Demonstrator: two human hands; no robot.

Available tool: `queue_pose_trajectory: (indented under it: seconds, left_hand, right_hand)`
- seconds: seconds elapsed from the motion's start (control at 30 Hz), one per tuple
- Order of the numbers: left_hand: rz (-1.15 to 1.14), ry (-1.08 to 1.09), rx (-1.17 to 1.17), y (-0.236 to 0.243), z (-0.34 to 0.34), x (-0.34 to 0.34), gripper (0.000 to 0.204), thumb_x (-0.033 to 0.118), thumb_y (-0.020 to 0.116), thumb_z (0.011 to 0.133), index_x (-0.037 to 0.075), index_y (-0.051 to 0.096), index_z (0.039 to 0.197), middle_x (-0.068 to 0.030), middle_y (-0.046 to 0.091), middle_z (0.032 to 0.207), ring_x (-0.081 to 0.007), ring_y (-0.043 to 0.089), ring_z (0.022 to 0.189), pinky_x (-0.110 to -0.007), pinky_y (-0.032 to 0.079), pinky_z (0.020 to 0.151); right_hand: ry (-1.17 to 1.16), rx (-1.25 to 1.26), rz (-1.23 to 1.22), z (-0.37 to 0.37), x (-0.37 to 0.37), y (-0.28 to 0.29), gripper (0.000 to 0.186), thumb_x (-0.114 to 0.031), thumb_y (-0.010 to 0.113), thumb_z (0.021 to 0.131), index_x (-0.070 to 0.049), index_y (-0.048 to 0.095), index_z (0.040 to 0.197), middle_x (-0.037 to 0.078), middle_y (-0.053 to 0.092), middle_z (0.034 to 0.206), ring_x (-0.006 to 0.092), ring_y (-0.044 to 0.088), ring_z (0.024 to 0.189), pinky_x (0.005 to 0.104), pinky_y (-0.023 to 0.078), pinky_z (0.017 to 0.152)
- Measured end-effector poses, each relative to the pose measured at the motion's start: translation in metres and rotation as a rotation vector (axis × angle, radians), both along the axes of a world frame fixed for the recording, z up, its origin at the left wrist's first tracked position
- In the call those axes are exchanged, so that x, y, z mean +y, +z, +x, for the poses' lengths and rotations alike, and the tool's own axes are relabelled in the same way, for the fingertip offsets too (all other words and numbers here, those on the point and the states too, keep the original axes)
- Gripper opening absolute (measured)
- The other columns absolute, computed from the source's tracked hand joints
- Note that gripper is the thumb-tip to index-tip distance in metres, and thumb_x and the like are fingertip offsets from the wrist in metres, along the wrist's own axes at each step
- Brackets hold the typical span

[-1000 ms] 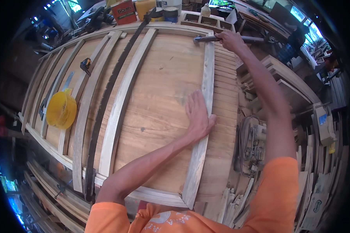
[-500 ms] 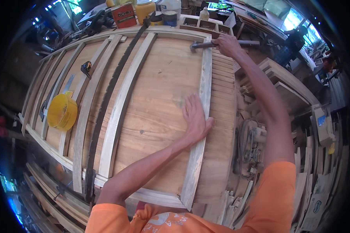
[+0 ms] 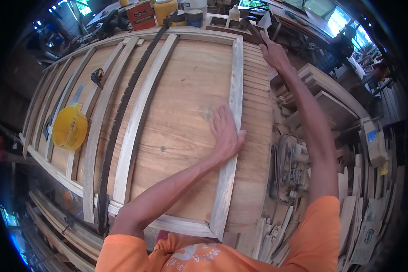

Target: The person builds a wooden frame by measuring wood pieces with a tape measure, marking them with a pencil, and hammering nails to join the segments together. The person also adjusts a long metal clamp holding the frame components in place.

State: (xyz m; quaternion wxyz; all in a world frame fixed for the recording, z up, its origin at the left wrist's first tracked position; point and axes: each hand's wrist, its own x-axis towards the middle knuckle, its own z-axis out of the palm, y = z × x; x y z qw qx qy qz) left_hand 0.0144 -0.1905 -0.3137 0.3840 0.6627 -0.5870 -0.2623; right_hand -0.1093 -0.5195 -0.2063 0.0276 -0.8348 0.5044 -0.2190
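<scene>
My left hand point(image 3: 225, 133) lies open on the plywood panel point(image 3: 177, 99), fingers stretched out against the pale right rail point(image 3: 236, 81) of a wooden frame. My right hand point(image 3: 274, 55), beyond the panel's upper right corner, grips a hammer point(image 3: 248, 22) with its head raised toward the back. Wooden slats point(image 3: 145, 109) cross the panel, along with a long dark notched bar clamp point(image 3: 128, 90). A yellow plastic container point(image 3: 69, 128), a tape measure point(image 3: 98, 75) and a metal ruler point(image 3: 78, 93) rest on the left part of it.
Cans and jugs point(image 3: 165, 11) line the back beside a divided wooden box point(image 3: 222, 21). A belted machine point(image 3: 289, 165), stacked boards point(image 3: 322, 104) and offcuts fill the right. Planks point(image 3: 61, 226) lie at the lower left. Another person point(image 3: 337, 45) is at the back right.
My right hand and the hammer have swung up and back, away from the frame's upper right corner. My left hand stays on the panel.
</scene>
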Motion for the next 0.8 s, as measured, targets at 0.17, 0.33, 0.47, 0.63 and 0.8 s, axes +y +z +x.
queue_pose_trajectory:
  seconds: [0.17, 0.33, 0.47, 0.63, 0.8]
  left_hand:
    - [-0.001, 0.000, -0.028, 0.001, 0.000, 0.001, 0.107, 0.022, 0.069, 0.084, -0.013, 0.006, 0.163, -0.0370, 0.014, 0.169, -0.0531, 0.005, 0.160, -0.061, 0.001, 0.127]
    - [0.057, 0.035, -0.047, 0.013, 0.000, 0.002, 0.105, 0.022, 0.070, 0.085, -0.008, 0.009, 0.165, -0.0353, 0.015, 0.169, -0.0527, 0.006, 0.159, -0.063, 0.004, 0.126]
    - [-0.014, -0.017, -0.218, 0.013, 0.003, 0.000, 0.100, 0.026, 0.070, 0.085, 0.004, 0.017, 0.168, -0.0306, 0.029, 0.163, -0.0486, 0.023, 0.153, -0.070, 0.013, 0.121]
    - [-0.146, 0.001, -0.220, 0.000, 0.003, -0.004, 0.089, 0.031, 0.070, 0.084, 0.002, 0.033, 0.159, -0.0278, 0.047, 0.144, -0.0481, 0.042, 0.138, -0.069, 0.023, 0.119]
    - [-0.134, 0.005, -0.143, -0.002, 0.007, -0.003, 0.093, 0.031, 0.072, 0.080, 0.004, 0.035, 0.161, -0.0289, 0.053, 0.136, -0.0479, 0.049, 0.133, -0.071, 0.018, 0.119]
  right_hand:
    - [-0.047, 0.076, 0.007, 0.010, -0.008, -0.028, 0.061, -0.032, 0.052, 0.106, -0.023, 0.036, 0.165, 0.034, 0.071, 0.116, 0.0528, 0.068, 0.110, 0.0605, 0.053, 0.098]
    - [0.043, 0.125, -0.031, 0.018, -0.036, -0.043, 0.062, -0.025, 0.058, 0.102, -0.017, 0.042, 0.161, 0.037, 0.069, 0.110, 0.0543, 0.068, 0.102, 0.0602, 0.054, 0.094]
    - [0.104, 0.247, -0.190, 0.018, -0.022, -0.021, 0.067, -0.029, 0.065, 0.101, -0.009, 0.042, 0.161, 0.027, 0.074, 0.103, 0.0389, 0.075, 0.085, 0.0460, 0.060, 0.077]
    - [0.178, -0.272, 0.159, -0.033, 0.124, 0.031, 0.069, -0.031, 0.068, 0.099, -0.009, 0.044, 0.160, 0.019, 0.073, 0.097, 0.0277, 0.071, 0.079, 0.0383, 0.058, 0.070]
    - [-0.035, -0.568, 0.509, -0.093, 0.352, 0.078, 0.071, -0.032, 0.071, 0.098, -0.008, 0.046, 0.159, 0.011, 0.071, 0.091, 0.0165, 0.068, 0.072, 0.0306, 0.055, 0.064]
